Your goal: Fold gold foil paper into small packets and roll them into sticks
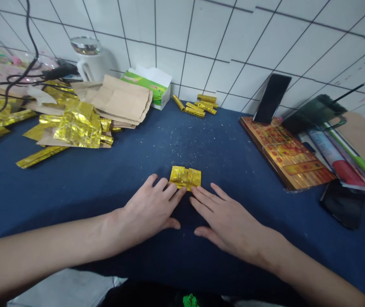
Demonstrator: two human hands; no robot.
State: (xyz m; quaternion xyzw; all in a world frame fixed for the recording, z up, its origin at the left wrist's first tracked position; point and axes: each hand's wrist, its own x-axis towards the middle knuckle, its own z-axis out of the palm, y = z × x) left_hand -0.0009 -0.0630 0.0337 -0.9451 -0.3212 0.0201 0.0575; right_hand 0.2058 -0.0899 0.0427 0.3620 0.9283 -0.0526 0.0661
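A small piece of folded gold foil paper point(186, 175) lies on the blue tabletop in the middle of the head view. Its near edge is under the fingertips of both hands. My left hand point(155, 202) rests palm down with bent, spread fingers, index tip pressing the paper's lower edge. From the other side my right hand point(222, 213) lies flatter, fingers stretched out, their tips touching the lower right edge. Both thumbs point inward on the table, apart from the paper. Neither hand grips it.
Rolled gold foil pieces point(201, 105) lie near the tiled wall. To the left are brown paper sheets point(124, 100), crumpled gold foil point(80, 125), a green tissue box point(150, 85), a white mug point(89, 62) and a black cable point(28, 38). Rightward, a phone point(272, 98) leans above a gold-red stack point(284, 153).
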